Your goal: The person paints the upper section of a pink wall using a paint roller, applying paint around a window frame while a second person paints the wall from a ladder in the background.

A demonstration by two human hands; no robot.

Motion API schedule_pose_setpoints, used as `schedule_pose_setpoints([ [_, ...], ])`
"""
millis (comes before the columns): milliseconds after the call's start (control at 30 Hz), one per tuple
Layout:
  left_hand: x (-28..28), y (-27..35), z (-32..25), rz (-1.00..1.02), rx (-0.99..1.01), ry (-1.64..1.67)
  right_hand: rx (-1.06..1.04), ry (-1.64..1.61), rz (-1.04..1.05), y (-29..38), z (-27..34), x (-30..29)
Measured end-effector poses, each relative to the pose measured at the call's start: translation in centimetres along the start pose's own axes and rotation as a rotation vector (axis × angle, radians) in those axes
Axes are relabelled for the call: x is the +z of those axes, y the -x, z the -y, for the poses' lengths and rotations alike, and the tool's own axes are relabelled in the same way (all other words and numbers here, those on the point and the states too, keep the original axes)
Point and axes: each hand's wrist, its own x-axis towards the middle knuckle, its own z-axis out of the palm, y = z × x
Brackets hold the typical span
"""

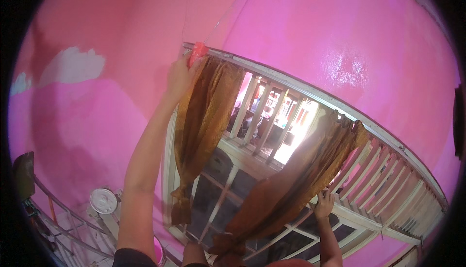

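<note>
My left hand (181, 73) is raised to the upper left corner of the window frame, with a piece of red plastic (198, 52) at its fingers, beside the top of a knotted brown curtain (209, 103). A thin cord runs up the wall from that corner. My right hand (324, 204) is lower right, at the edge of a second brown curtain (309, 168), near the rail under the slats; its fingers are partly bent, and whether they hold the curtain cannot be told. Both curtains hang from the top of the window and are tied in knots near their lower ends.
Wooden slats (378, 179) and glass panes fill the window. The wall (291, 19) is pink, with a pale patch (74, 66) at left. Lower left are a curved metal railing (69, 227), a round white lid or tub (103, 200) and a pink bucket (158, 250).
</note>
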Motion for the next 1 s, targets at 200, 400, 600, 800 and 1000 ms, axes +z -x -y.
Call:
schedule_pose_setpoints([
  [200,-2.5,11.7,0.3,0.134,-0.202,0.19,0.015,0.025,0.004,0.0,0.2,-0.2],
  [400,-9.2,23.0,1.4,0.268,-0.39,0.112,0.0,0.015,0.008,-0.2,0.2,-0.4],
  [600,-9.2,17.3,1.5,0.284,-0.306,0.016,0.054,0.028,0.048,-0.2,0.5,-0.9],
  [800,-7.4,8.2,-0.4,0.232,-0.221,-0.019,0.027,0.013,0.011,-0.4,0.3,-0.5],
  [1000,-9.7,15.0,-0.2,0.25,-0.22,0.07,0.034,0.019,0.021,0.1,-0.1,0.0],
])
